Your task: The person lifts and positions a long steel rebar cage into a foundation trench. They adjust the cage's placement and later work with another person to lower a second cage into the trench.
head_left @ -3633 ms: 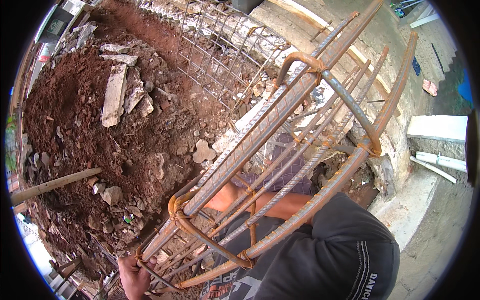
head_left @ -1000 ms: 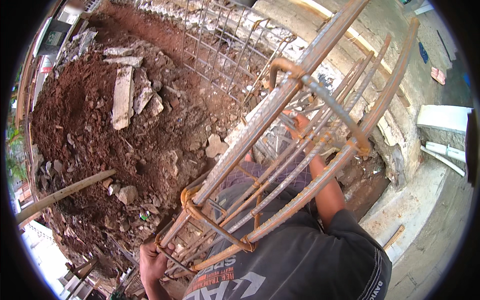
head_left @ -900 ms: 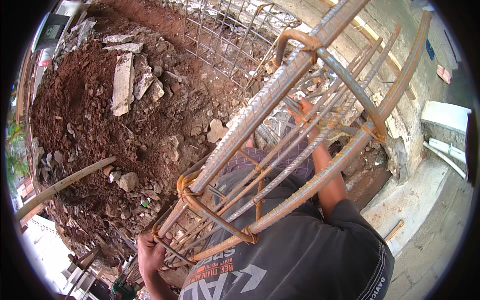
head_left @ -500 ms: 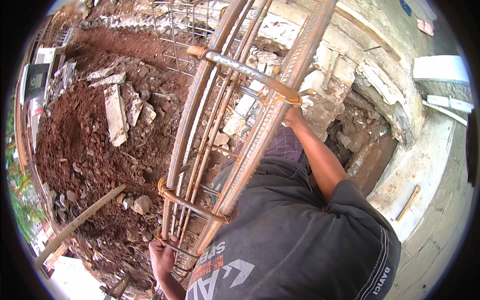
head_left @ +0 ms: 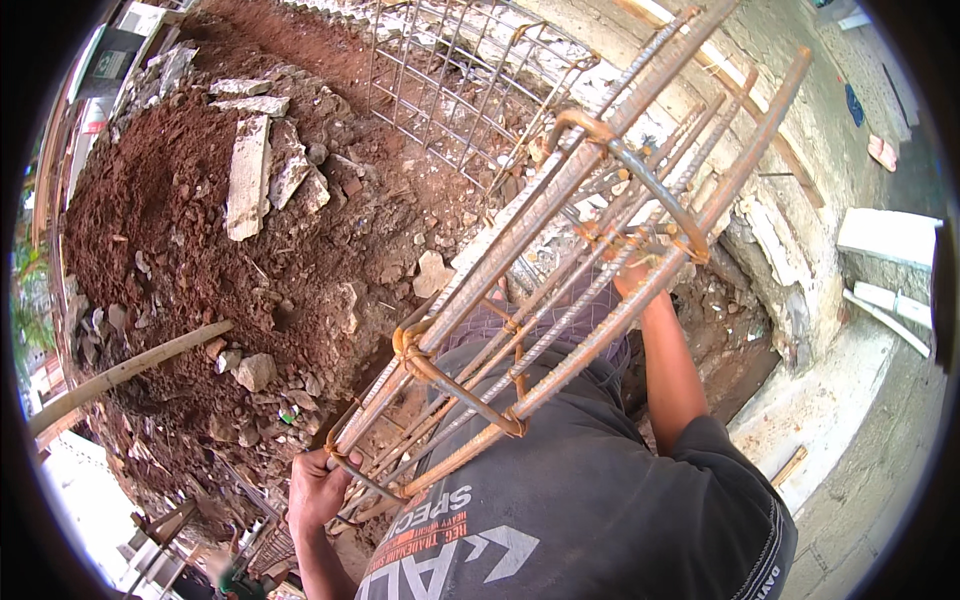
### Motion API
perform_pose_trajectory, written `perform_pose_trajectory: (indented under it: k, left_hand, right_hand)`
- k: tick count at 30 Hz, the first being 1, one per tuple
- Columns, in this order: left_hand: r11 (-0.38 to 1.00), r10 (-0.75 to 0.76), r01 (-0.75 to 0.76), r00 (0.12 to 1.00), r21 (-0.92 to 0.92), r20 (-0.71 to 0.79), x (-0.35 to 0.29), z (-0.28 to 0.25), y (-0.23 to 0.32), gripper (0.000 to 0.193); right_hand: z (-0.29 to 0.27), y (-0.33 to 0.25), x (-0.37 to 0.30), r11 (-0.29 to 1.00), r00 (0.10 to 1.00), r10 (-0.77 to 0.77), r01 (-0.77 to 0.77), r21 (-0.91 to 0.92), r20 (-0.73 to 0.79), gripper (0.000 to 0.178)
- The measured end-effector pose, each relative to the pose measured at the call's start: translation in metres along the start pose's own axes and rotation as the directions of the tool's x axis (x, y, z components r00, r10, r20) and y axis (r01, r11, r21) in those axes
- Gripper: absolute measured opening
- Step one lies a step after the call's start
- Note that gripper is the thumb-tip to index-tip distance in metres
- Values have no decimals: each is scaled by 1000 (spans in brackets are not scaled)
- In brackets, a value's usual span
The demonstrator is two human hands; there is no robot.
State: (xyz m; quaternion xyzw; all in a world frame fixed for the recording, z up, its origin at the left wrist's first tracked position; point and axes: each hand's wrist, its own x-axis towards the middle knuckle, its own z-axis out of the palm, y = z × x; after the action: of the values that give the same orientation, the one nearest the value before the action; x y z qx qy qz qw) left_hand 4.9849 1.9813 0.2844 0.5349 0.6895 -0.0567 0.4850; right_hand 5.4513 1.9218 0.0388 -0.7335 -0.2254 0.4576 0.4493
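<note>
A long rusty rebar cage [head_left: 605, 335] leans diagonally across the front of my body, its bar ends pointing up and to the right. Bent steel stirrups [head_left: 655, 185] ring its long bars and are tied at the corners with wire. My left hand [head_left: 318, 488] is closed round a bar at the lower end, beside a stirrup. Farther up, my right hand [head_left: 628, 280] grips the cage from behind, its fingers partly hidden by bars. My dark grey shirt [head_left: 600, 500] lies just under the cage.
Red soil [head_left: 150, 240] with broken concrete slabs [head_left: 248, 180] spreads on the left. Another rebar cage [head_left: 440, 90] lies beyond. A wooden pole [head_left: 130, 375] juts in at left. A dug pit [head_left: 745, 370] lies right, beside a wall ledge [head_left: 820, 410]. Another person [head_left: 238, 582] is at lower left.
The cage has tilted to the right, its upper end swinging right with my right hand. My left hand keeps its hold on the lower end. The view has shifted too.
</note>
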Motion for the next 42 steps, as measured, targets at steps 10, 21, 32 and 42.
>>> perform_pose_trajectory:
  k: [10, 21, 32, 42]
  left_hand:
    - [999, -26, 20, 990, 43, 137, 13, 11, 0, 32]
    - [999, -43, 38, 978, 26, 204, 53, 37, -9, 35]
    - [996, -76, 56, 953, 74, 295, 153, 98, -45, 27]
    - [981, -25, -15, 979, 194, 204, 181, 107, -70, 32]
  right_hand:
    - [-59, -77, -60, 837, 940, 341, -314, -448, -22, 31]
    - [71, 42, -70, 887, 449, 309, 183, -425, 838, 61]
    - [42, 66, -86, 838, 498, 487, -35, -544, 718, 70]
    - [15, 13, -91, 820, 668, 509, -186, -541, 543, 48]
